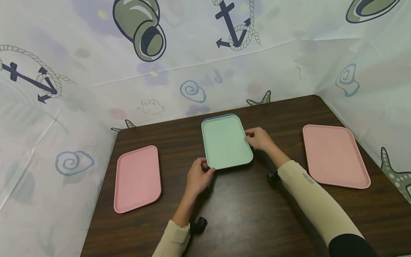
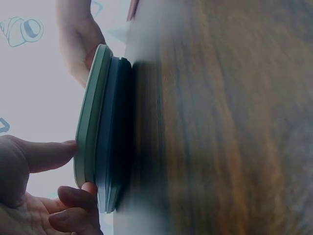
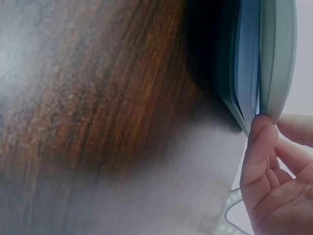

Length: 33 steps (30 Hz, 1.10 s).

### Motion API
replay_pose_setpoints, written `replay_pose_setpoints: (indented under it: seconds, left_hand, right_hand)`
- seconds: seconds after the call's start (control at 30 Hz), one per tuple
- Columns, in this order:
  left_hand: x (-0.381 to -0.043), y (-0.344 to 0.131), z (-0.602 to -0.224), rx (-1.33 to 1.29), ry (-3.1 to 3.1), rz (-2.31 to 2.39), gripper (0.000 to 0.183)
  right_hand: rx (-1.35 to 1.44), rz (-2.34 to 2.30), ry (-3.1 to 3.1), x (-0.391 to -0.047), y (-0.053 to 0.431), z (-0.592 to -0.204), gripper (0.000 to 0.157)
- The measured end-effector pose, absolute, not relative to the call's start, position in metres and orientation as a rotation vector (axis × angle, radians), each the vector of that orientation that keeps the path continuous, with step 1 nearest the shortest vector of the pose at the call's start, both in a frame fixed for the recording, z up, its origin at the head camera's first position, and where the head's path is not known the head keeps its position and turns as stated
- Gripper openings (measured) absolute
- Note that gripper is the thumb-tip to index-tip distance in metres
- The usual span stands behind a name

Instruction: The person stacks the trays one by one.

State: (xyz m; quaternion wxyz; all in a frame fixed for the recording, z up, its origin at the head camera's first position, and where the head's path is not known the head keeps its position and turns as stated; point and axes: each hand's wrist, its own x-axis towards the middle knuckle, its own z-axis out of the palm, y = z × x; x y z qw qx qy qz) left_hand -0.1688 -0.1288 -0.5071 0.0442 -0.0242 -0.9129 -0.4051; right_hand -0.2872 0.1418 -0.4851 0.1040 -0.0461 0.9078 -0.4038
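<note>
On the brown table [image 1: 240, 210], left hand [image 1: 197, 178] and right hand [image 1: 259, 139] pinch the green tray [image 1: 226, 142] above the blue tray [image 3: 248, 54], apparently stacking or unstacking, which calls next for level handling.

Head view from above; wrist views close, edge-on (sharing green tray [image 1: 226, 142]).

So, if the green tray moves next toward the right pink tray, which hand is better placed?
Probably the right hand: it pinches the green tray on the side facing the right pink tray; the left hand pinches the near left corner.
</note>
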Motion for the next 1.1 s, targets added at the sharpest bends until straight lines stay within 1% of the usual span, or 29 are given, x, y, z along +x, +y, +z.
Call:
replay_pose_setpoints:
  seconds: [0.7,1.1]
  left_hand:
    - [-0.180,-0.122,-0.511,-0.029,-2.812,-1.267,0.045]
    - [-0.182,-0.123,-0.516,-0.043,-2.802,-1.257,0.046]
  right_hand:
    - [-0.167,-1.198,2.696,-0.285,0.147,-0.488,0.042]
    - [-0.189,-1.233,2.680,-0.277,0.151,-0.487,0.042]
